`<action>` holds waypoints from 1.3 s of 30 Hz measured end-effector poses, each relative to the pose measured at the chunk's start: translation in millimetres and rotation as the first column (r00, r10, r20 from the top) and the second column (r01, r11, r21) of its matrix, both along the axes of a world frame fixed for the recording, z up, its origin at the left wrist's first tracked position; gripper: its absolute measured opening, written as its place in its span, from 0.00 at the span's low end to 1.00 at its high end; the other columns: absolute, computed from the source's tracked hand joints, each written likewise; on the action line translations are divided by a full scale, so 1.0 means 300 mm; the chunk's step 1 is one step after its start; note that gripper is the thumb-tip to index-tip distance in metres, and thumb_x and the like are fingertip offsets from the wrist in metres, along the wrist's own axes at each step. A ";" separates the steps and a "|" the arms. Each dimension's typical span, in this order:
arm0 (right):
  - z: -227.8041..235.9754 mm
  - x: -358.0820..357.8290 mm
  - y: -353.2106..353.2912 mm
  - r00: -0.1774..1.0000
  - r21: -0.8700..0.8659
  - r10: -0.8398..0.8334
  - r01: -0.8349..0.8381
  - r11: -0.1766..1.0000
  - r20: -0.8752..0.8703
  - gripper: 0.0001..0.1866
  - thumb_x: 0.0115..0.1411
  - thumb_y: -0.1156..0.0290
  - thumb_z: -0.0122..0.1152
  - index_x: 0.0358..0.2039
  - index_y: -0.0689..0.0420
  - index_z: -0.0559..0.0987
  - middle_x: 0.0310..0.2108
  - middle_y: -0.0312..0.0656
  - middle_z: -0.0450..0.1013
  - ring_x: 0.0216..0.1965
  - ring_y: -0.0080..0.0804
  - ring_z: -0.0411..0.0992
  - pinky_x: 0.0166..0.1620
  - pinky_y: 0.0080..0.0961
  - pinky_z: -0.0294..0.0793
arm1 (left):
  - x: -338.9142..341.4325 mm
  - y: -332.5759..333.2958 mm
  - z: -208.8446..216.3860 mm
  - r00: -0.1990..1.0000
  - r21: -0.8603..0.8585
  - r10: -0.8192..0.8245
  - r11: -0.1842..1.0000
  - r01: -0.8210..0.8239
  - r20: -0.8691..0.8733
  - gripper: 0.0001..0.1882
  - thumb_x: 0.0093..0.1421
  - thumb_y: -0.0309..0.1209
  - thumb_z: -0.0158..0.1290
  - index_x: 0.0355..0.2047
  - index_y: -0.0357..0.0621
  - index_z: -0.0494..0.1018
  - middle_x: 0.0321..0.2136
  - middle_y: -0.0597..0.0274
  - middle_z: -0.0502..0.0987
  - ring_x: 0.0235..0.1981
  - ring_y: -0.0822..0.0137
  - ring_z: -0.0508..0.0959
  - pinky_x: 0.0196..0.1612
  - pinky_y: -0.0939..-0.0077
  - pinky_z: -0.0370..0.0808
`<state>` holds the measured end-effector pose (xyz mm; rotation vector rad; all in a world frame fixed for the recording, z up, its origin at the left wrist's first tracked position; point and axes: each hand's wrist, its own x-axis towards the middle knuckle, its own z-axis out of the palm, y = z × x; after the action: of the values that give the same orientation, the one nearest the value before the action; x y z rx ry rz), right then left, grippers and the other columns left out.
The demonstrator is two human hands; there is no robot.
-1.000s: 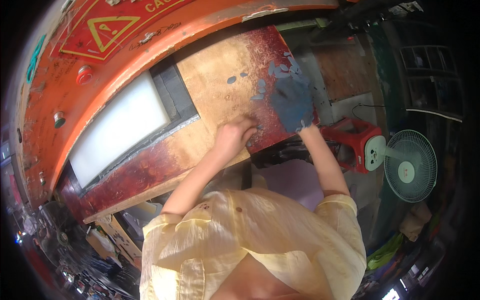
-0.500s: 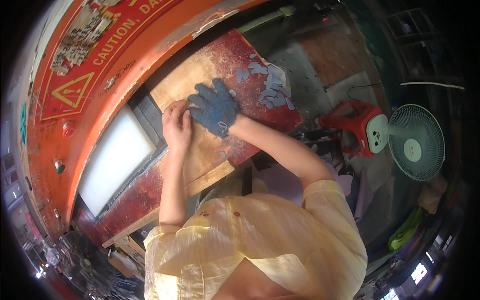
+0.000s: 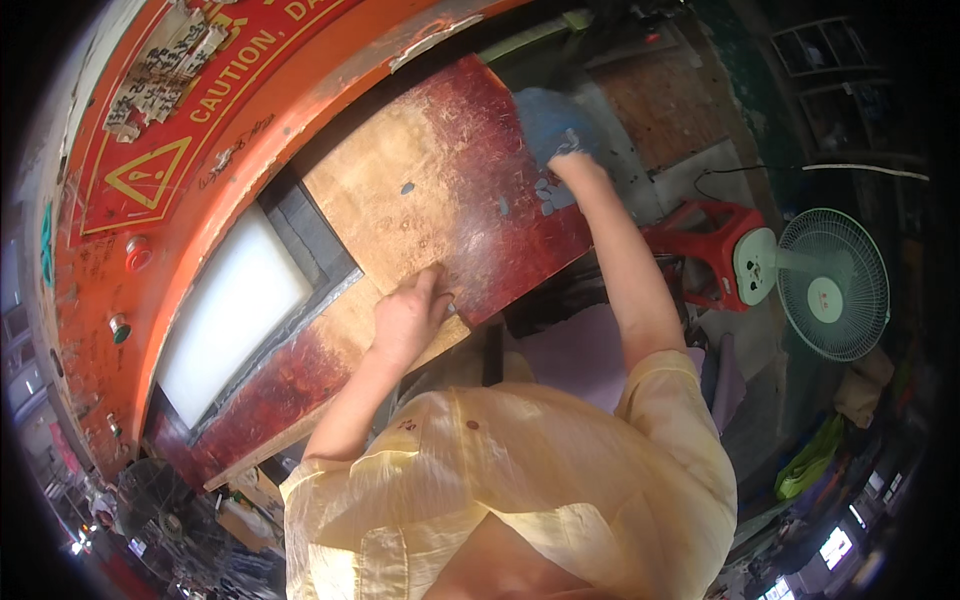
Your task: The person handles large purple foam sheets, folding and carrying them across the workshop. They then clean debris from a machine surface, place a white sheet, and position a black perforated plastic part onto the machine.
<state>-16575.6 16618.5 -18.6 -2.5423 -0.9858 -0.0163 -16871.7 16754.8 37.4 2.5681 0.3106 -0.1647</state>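
L hand fingers flat on 1 board – R hand on blue pieces, grip unclear

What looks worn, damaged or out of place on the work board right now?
The wooden board is worn: its red coating is rubbed through to bare wood near the left hand, with scratches and scattered blue scraps by the right hand. Nothing looks spilled.

worn, scratched wooden board; chipped orange painted metal frame.
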 end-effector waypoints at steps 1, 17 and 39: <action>0.017 0.005 -0.020 0.993 -0.062 -0.114 0.114 0.992 0.001 0.10 0.55 0.66 0.48 0.32 0.52 0.78 0.35 0.45 0.75 0.40 0.44 0.73 0.41 0.42 0.71 | -0.002 -0.016 -0.009 1.000 -0.018 -0.011 1.000 0.012 0.026 0.17 0.53 0.33 0.57 0.44 0.48 0.71 0.32 0.54 0.78 0.30 0.53 0.79 0.32 0.64 0.76; 0.049 -0.092 -0.125 0.998 0.032 0.019 -0.021 0.999 0.063 0.11 0.55 0.62 0.51 0.32 0.54 0.79 0.36 0.47 0.74 0.40 0.48 0.71 0.43 0.41 0.68 | 0.315 0.024 -0.089 0.929 0.226 0.062 0.962 -0.153 0.364 0.22 0.54 0.25 0.49 0.51 0.40 0.69 0.53 0.43 0.66 0.54 0.46 0.67 0.57 0.55 0.64; 0.231 -1.010 0.248 0.796 0.180 0.591 -0.567 0.804 -0.131 0.16 0.51 0.63 0.63 0.39 0.57 0.78 0.37 0.47 0.76 0.40 0.44 0.74 0.44 0.36 0.73 | -1.206 0.569 -0.119 0.267 -0.053 0.770 0.362 -0.930 0.580 0.07 0.57 0.25 0.52 0.35 0.41 0.77 0.30 0.56 0.77 0.31 0.60 0.77 0.34 0.72 0.73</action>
<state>-16878.7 16693.0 50.7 -1.9789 -1.5876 0.3114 -17233.6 16925.7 1.7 2.1466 1.5847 1.0758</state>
